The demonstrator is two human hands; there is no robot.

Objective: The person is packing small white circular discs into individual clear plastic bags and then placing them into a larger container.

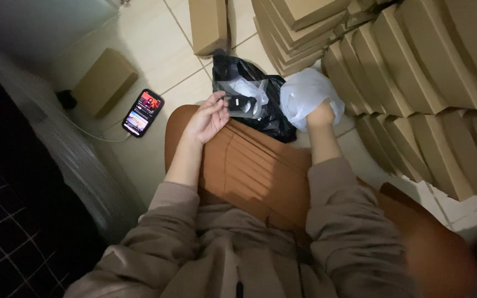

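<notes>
My left hand (pixel 208 118) pinches a clear plastic packet with a black part (pixel 244 102); at three o'clock, my right hand (pixel 320 115) sits inside a white plastic bag (pixel 305 91), grip hidden.

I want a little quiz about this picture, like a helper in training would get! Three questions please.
1. True or false: the left hand holds a clear plastic packet with a dark item inside.
2. Where is the right hand? A) on the phone B) inside the white plastic bag C) on a cardboard box
3. Fill in: the lit phone lies on the tiled ____.

Key
1. True
2. B; the black plastic bag lies between the hands, with stacked cardboard boxes beside them.
3. floor
</notes>
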